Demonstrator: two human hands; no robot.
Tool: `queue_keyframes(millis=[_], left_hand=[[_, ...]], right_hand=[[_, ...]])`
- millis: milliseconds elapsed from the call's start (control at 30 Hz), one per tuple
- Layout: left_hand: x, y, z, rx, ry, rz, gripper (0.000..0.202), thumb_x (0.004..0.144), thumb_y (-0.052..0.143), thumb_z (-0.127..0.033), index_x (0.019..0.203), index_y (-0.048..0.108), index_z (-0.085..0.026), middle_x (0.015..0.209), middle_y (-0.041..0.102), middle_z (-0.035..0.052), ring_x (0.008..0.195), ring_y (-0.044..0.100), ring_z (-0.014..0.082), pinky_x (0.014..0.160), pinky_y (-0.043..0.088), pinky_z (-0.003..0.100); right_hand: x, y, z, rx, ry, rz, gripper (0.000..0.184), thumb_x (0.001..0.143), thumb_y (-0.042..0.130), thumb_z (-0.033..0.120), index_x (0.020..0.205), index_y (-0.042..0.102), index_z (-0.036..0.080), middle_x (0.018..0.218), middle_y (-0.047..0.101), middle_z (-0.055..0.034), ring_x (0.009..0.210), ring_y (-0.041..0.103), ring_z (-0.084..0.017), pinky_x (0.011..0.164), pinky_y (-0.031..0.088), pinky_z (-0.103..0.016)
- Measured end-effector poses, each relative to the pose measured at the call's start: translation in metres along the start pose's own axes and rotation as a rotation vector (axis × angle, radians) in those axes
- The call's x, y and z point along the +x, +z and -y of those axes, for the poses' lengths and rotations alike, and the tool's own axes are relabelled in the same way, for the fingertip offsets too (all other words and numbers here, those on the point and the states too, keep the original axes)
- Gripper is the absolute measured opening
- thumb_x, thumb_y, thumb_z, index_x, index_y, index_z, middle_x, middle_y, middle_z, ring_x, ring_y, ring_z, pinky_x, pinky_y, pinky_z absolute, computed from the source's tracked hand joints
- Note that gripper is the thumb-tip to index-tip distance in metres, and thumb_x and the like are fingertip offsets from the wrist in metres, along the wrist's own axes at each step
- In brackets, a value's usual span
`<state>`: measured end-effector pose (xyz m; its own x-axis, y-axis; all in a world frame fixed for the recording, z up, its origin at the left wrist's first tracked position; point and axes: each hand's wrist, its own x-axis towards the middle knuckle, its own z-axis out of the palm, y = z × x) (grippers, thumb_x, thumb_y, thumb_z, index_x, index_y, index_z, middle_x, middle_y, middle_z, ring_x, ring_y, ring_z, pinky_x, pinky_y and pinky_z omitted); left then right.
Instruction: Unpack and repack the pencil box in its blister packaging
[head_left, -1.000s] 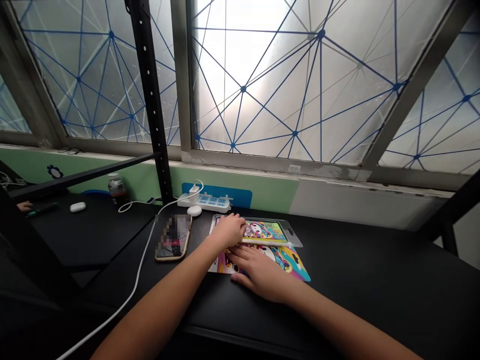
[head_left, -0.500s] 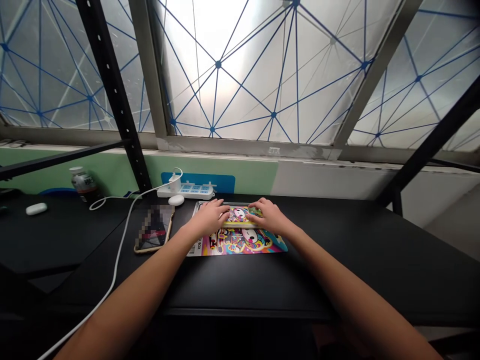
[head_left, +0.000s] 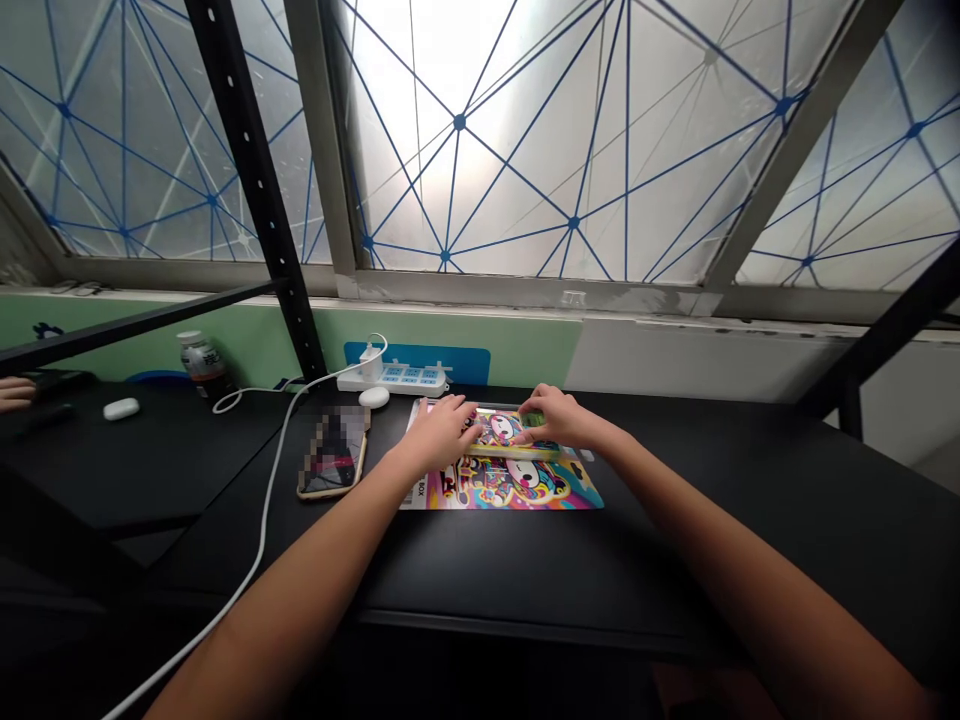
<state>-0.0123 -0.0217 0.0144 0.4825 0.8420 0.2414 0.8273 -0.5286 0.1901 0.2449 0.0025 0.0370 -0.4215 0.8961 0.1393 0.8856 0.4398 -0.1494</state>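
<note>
- Movement noted, head view: since one second ago the right hand [head_left: 561,416] has left the lower card and now sits at the right end of the box; the left hand [head_left: 441,432] remains at the left end.
- Box [head_left: 501,430]: lies lengthwise across the far part of the black table [head_left: 510,570], brightly printed. It is taken below as the clock centre, with twelve towards the window [head_left: 525,160].
- Left hand: palm down at nine o'clock, fingers bent over the box; whether it grips or only presses cannot be told.
- Right hand: at three o'clock, thumb on the near side, forefinger towards the far side, the two parted with print showing between; firmness of hold cannot be told.
- Card [head_left: 517,488]: at six o'clock, flat on the table, its far part covered by the box.
- Phone [head_left: 334,455]: at nine o'clock, flat, well apart from the box, near the left forearm.
- Small white case [head_left: 373,397]: between nine and ten o'clock, beyond the phone.
- Power strip [head_left: 397,378]: at ten o'clock, against the wall; white cable [head_left: 262,530] runs from it to seven o'clock.
- Bottle [head_left: 204,368]: far out between nine and ten o'clock.
- Another person's hand [head_left: 15,394]: at nine o'clock, left edge of view.
</note>
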Motion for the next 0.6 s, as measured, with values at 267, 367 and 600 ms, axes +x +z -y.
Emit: queue_keyframes(millis=[267,367,600], left_hand=[[0.001,-0.016,0.010,0.053,-0.061,-0.180,0.054,0.095,0.046,-0.064,0.130,0.058,-0.026,0.127,0.066,0.0113,0.124,0.052,0.0363,0.114,-0.006,0.070],[-0.003,-0.028,0.005,0.092,-0.022,-0.261,0.042,0.093,0.056,-0.059,0.118,0.064,-0.026,0.116,0.070,0.0077,0.116,0.056,0.0317,0.118,-0.001,0.063],[-0.031,-0.057,-0.012,0.158,0.242,-0.460,0.033,0.088,0.069,-0.048,0.110,0.064,-0.023,0.114,0.067,0.0081,0.111,0.056,0.0306,0.115,0.022,0.056]], right_hand=[[-0.021,-0.002,0.033,-0.115,-0.041,-0.232,0.039,0.075,0.081,0.040,0.102,0.058,0.022,0.102,0.063,-0.0076,0.090,0.061,-0.028,0.081,0.045,-0.038],[-0.023,-0.011,0.040,-0.151,-0.068,-0.281,0.026,0.082,0.075,0.031,0.101,0.058,0.022,0.092,0.066,-0.0064,0.085,0.062,-0.028,0.075,0.044,-0.036],[-0.077,-0.018,0.054,-0.251,-0.284,-0.529,0.026,0.095,0.058,0.030,0.117,0.061,0.017,0.105,0.063,-0.0132,0.098,0.059,-0.029,0.085,0.047,-0.042]])
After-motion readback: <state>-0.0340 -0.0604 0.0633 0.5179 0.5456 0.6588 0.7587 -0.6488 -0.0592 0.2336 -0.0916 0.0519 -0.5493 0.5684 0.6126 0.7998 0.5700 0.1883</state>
